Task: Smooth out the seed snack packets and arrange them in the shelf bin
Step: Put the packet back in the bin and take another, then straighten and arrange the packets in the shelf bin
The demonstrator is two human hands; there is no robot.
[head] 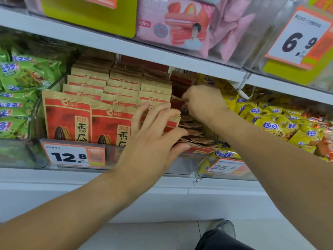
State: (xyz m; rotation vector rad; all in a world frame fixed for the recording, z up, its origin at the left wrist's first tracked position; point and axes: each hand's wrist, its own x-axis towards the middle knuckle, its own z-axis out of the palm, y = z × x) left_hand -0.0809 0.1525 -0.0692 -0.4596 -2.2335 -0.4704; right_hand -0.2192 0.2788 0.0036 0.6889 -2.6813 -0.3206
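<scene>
The fingers (158, 112) of the left hand (153, 139) are spread and nearly straight; they lie flat against the front of the upright packets (155, 98) in the third row of the bin (34, 116), and the thumb rests low, near the bin's front edge. It presses and steadies; it does not grip. The right hand (203, 103) is deeper in the bin, at its right end, with the fingers curled downward into a loose pile (191, 127) of the same red-and-tan packets. It seems to pinch one packet by its top edge, but the fingertips are hidden behind the knuckles, so I cannot say this for sure.

Seen from the bin: its left and middle parts hold packets standing upright in neat rows, one behind the other, fronts facing out — this part looks finished. At the right end the packets lie flat and crumpled on each other, not yet standing. So I judge that more than half of the work is done; what is left is to lift these loose ones, flatten them and stand them as a last row.

Left of the bin are green bags (23, 76), right of it yellow bags (281, 123). A price tag (72, 156) hangs on the bin's front — above it, on the next shelf, pink packs (173, 24).
</scene>
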